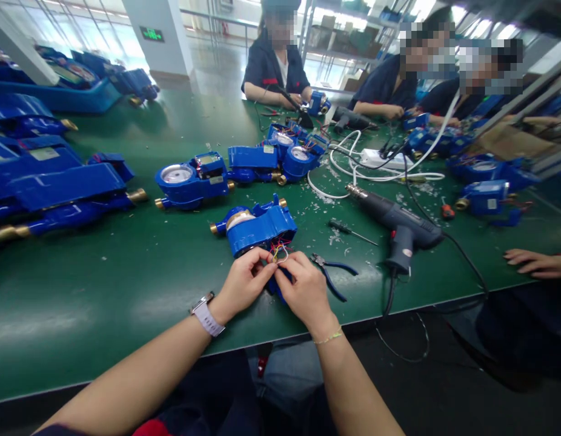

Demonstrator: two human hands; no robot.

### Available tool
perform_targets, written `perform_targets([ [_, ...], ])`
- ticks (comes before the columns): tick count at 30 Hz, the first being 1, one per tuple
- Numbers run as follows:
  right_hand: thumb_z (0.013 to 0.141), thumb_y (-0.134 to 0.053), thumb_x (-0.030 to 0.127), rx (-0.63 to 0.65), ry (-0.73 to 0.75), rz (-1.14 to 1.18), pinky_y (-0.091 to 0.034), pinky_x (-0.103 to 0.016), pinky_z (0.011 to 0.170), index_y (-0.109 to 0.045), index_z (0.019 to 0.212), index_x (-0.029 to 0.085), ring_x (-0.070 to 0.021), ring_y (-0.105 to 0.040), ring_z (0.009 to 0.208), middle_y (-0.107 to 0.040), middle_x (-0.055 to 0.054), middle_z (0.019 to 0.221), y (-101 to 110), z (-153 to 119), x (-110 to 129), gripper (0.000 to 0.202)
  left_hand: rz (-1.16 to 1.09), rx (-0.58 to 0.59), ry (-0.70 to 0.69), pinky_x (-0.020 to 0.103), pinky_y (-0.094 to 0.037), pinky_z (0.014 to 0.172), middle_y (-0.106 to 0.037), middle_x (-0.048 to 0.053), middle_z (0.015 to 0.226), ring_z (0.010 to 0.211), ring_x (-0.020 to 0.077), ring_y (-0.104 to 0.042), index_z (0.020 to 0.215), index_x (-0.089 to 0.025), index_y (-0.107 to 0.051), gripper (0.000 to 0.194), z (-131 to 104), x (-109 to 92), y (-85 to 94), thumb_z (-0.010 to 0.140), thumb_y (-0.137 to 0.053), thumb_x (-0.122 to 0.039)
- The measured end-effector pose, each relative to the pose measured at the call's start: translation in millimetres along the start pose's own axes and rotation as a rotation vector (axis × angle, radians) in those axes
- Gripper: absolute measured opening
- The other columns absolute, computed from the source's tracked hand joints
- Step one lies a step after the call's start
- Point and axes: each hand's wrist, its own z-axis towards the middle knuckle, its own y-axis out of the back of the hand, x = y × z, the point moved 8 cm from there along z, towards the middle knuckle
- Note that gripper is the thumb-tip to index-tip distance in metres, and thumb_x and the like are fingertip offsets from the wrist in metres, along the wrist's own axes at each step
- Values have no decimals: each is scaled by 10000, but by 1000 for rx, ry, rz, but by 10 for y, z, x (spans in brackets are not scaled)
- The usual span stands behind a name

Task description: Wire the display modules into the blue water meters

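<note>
A blue meter with brass ends lies on the green table in front of me. Thin red, yellow and white wires come out of its near side. My left hand pinches these wires from the left, with a watch on its wrist. From the right, my right hand pinches them too, its fingertips close to those of my left hand. Part of a blue piece shows beneath my hands, mostly hidden. Pliers with dark blue handles lie just right of my right hand.
To the right are a heat gun, a screwdriver and a white power strip with cables. Blue meters stand behind and at left. A person's hand rests at the right edge; several people sit across.
</note>
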Motion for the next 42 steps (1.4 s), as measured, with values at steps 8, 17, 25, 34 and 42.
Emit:
perform_targets([
  [8,829,-626,207,-62,-152,68,-438,-240,647,-701,857,229,-128,-591,738,-599,-10,841,-120,44,-126,83,184,15,-101,274,-536,681,-692,46,922,770,178,-652,975,-190,-636,215,8,29,68,870,-559,-362],
  [17,839,-613,271,-180,-189,89,-460,-237,654,-708,882,243,-136,-623,751,-625,-1,848,-173,-33,-129,108,320,8,-302,298,-559,815,-700,29,1022,934,223,-678,1045,-248,-617,298,-1,255,105,867,-543,-476],
  [25,808,-589,245,-309,-227,169,-423,-237,622,-649,801,226,-132,-570,704,-573,3,794,-113,-120,-114,63,352,69,-290,264,-566,606,-706,38,1022,795,209,-692,1078,-255,-604,356,10,329,57,858,-533,-526],
  [34,876,-498,294,-371,-402,523,-404,-220,567,-572,853,182,-118,-536,635,-575,1,743,-213,-257,-172,136,386,63,-355,284,-570,782,-722,3,916,833,212,-704,875,-269,-666,333,29,248,58,860,-517,-566],
  [42,896,-522,331,-457,-328,429,-486,-272,762,-619,970,170,-159,-615,855,-648,-58,931,440,-426,-396,202,436,-42,-288,229,-522,491,-732,-26,798,550,169,-664,865,-269,-667,323,-32,250,183,819,-562,-571],
])
